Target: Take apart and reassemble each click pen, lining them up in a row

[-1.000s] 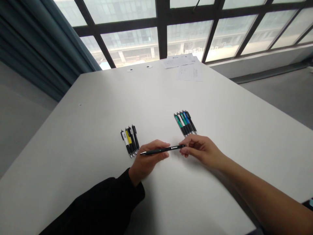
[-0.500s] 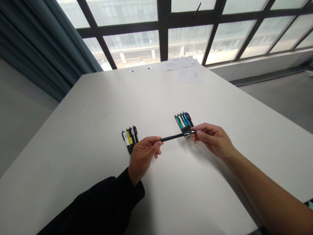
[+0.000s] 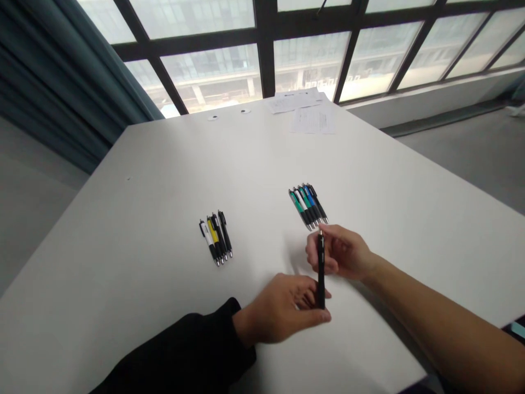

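A black pen [image 3: 321, 268] stands nearly upright between my hands above the table. My left hand [image 3: 287, 306] grips its lower end between thumb and fingers. At the upper end, my right hand [image 3: 342, 251] is curled behind the pen, with a fingertip at the pen's top. Past my right hand lies a row of several pens [image 3: 307, 206] with green, white, blue and black barrels, side by side. Farther left, beyond my left hand, another row of pens [image 3: 216, 238] has white, yellow and black barrels.
The white table [image 3: 164, 208] stretches toward the window [image 3: 213, 71]. Printed papers [image 3: 314, 119] lie at its far edge, near two small white pieces with dark spots [image 3: 245, 111]. A blue curtain [image 3: 74, 71] hangs at the left.
The pen has turned from nearly level to nearly upright. My left hand has moved right and nearer to me; my right hand has come down slightly, uncovering the right row of pens.
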`<state>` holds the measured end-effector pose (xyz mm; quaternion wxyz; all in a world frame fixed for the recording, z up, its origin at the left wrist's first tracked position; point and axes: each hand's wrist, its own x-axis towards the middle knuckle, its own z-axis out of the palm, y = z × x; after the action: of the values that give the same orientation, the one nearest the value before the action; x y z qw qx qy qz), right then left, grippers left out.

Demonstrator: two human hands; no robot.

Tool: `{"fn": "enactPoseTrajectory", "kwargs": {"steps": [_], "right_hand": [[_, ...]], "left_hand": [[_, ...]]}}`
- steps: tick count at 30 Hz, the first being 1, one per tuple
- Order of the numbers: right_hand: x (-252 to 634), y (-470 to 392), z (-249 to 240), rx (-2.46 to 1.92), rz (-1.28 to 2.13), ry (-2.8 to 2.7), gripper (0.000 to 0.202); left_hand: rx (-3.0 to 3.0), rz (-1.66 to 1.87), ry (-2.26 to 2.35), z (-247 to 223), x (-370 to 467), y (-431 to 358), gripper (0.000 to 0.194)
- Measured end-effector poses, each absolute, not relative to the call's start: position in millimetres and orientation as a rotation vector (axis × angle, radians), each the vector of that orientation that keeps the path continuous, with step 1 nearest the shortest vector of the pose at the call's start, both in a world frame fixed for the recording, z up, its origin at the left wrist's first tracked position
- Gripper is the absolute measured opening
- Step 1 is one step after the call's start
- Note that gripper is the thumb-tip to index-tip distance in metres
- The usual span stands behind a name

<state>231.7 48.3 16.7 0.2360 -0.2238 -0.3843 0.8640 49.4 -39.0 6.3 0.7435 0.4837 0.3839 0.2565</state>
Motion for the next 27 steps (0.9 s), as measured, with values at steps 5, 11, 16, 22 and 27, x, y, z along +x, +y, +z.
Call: {"fn": "enactPoseTrajectory", "kwargs": {"steps": [5, 11, 16, 22, 27], "right_hand": [[227, 44, 8, -0.523, 2.555, -1.106, 0.062], [227, 47, 14, -0.564, 2.491, -1.153, 0.062], [225, 45, 15, -0.645, 2.388, -1.220, 0.065], [223, 32, 16, -1.016, 1.470, -1.995, 0.047], [220, 25, 16, -1.064, 0.984, -2.454, 0.030]], "left_hand": [[1.240, 0.519, 0.869, 6, 49, -39, 0.025], [1.213, 0.530, 0.880, 7, 47, -35, 0.022], [1.075, 0.538, 0.854, 3, 48, -34, 0.025], [0.790, 0.842, 0.919, -3, 37, -13, 0.036], [0.622, 0.845, 0.968, 2, 28, 0, 0.045]]}}
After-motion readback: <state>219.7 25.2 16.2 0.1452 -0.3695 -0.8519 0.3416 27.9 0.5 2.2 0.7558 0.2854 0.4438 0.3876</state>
